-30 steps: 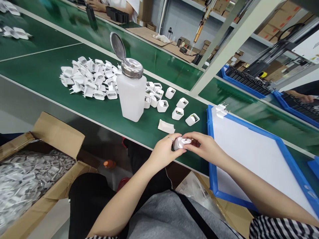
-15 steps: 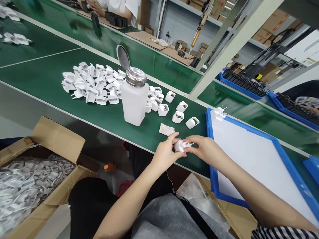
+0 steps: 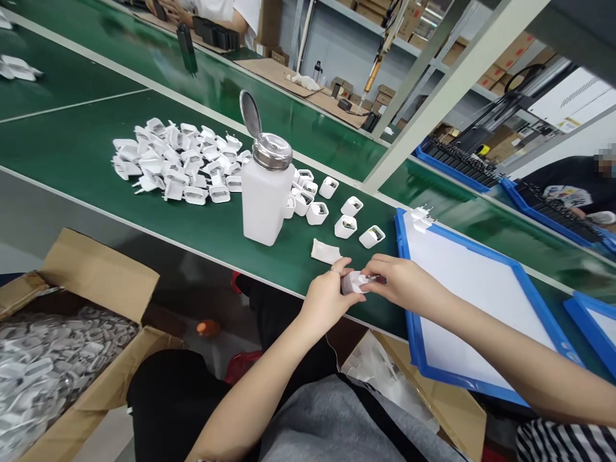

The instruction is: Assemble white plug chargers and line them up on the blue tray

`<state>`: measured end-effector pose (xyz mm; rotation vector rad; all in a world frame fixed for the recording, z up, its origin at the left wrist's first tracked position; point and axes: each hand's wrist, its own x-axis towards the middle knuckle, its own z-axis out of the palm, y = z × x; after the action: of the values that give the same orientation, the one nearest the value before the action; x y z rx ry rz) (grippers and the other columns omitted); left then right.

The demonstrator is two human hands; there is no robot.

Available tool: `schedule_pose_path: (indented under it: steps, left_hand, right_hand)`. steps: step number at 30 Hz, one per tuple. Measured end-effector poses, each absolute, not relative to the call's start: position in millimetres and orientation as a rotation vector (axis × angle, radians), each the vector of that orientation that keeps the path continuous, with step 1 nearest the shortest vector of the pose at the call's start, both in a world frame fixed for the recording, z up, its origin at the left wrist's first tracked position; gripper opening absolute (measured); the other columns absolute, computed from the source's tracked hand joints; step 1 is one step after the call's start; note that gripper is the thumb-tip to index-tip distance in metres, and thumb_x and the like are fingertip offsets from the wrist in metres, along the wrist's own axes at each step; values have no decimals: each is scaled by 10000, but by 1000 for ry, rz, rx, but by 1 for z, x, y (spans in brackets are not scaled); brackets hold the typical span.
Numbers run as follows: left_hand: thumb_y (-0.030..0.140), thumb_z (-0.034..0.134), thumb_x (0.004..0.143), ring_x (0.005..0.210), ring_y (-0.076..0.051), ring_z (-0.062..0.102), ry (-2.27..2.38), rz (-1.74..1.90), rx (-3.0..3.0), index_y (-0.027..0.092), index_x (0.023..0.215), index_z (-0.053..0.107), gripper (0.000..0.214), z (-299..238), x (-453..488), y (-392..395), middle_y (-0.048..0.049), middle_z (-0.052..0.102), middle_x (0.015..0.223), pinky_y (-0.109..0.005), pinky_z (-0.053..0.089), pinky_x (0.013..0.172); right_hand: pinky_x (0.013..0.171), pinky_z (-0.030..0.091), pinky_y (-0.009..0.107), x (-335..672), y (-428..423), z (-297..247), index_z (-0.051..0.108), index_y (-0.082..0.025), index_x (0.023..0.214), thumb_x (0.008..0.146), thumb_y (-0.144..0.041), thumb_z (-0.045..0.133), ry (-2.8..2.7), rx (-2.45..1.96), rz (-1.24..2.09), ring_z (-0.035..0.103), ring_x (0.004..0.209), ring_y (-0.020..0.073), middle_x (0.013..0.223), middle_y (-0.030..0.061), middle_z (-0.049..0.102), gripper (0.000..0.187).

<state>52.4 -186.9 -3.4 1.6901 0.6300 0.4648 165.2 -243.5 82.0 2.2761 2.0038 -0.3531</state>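
Observation:
Between both hands, over the front edge of the green bench, is a white plug adapter (image 3: 355, 282). My left hand (image 3: 325, 298) grips its body between thumb and fingers. At the pin end, my right hand (image 3: 402, 282) pinches the adapter; its fingertips partly cover the pins. Just beyond my left fingers lies a folded white cloth (image 3: 326, 251). Several open white adapter housings (image 3: 346, 226) with parts inside stand past it. A white bottle (image 3: 265, 202) with a raised metal lid is to the left of them.
A heap of white plug covers (image 3: 178, 160) lies left of the bottle. On the right, a blue-rimmed tray (image 3: 403, 256) holds a few pronged white pieces (image 3: 421, 218). An open carton (image 3: 96, 276) of white parts stands lower left. A metal post (image 3: 433, 109) rises behind. Other people sit across the bench.
My right fingers have closed further over the pin end of the adapter, and my left hand still holds its body. The whole view has shifted slightly.

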Motion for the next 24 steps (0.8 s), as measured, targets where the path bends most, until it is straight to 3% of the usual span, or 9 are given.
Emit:
schedule_pose_path:
  steps: [7, 19, 24]
  left_hand:
    - [222, 654, 562, 901, -190, 550, 627, 386, 1675, 209, 1130, 377, 632, 0, 54, -184, -20, 591, 1013, -310, 419, 804]
    - [262, 617, 603, 825, -178, 564, 631, 401, 1759, 205, 974, 496, 393, 0, 53, -184, -20, 599, 943, -299, 437, 760]
    - [232, 607, 608, 841, -171, 557, 629, 435, 1771, 218, 995, 483, 406, -2, 53, -186, -15, 592, 956, -293, 437, 759]
  right_hand:
    - [492, 338, 203, 163, -232, 87, 505, -159, 625, 666, -180, 558, 1841, 2175, -472, 500, 555, 117, 622, 9, 539, 70]
    - [517, 357, 204, 167, -229, 90, 525, -168, 670, 666, -176, 543, 1833, 2197, -612, 506, 569, 114, 628, 1, 554, 20]
    - [566, 403, 234, 177, -234, 89, 536, -183, 889, 649, -263, 569, 1885, 2258, -658, 533, 619, 126, 787, 20, 576, 256]
